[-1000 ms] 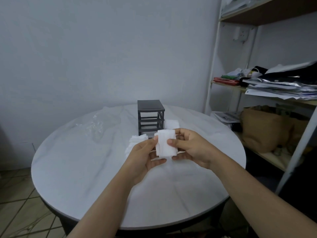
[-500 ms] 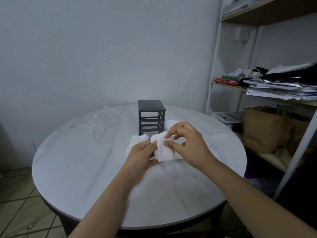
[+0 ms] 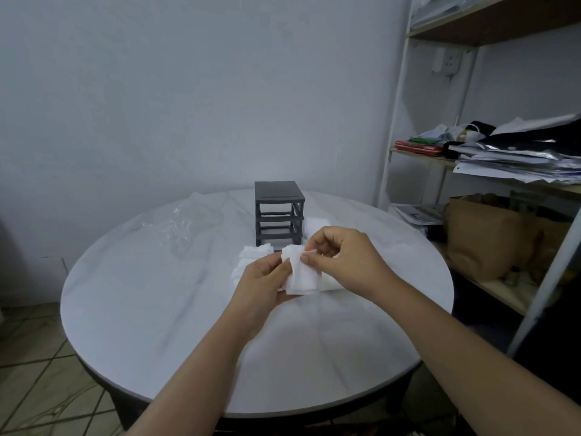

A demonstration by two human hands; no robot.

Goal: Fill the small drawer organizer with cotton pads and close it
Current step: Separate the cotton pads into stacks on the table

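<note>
A small dark grey drawer organizer (image 3: 279,212) stands on the round white table (image 3: 157,297), its slots showing as open frames. In front of it, above the table, my left hand (image 3: 262,280) holds a stack of white cotton pads (image 3: 301,273) from the left. My right hand (image 3: 341,258) pinches the top edge of the stack with thumb and fingertips. More white pads (image 3: 251,256) lie on the table to the left of my hands, and another pile (image 3: 317,223) sits right of the organizer. Whatever lies directly under my hands is hidden.
A crumpled clear plastic bag (image 3: 185,221) lies at the back left of the table. To the right stands a white metal shelf (image 3: 390,146) loaded with papers (image 3: 518,158) and a brown paper bag (image 3: 490,237). Tiled floor (image 3: 34,382) shows at the lower left.
My right hand has shifted from gripping the right side of the pad stack to pinching its top edge, with fingers curled over it. The stack has bent slightly.
</note>
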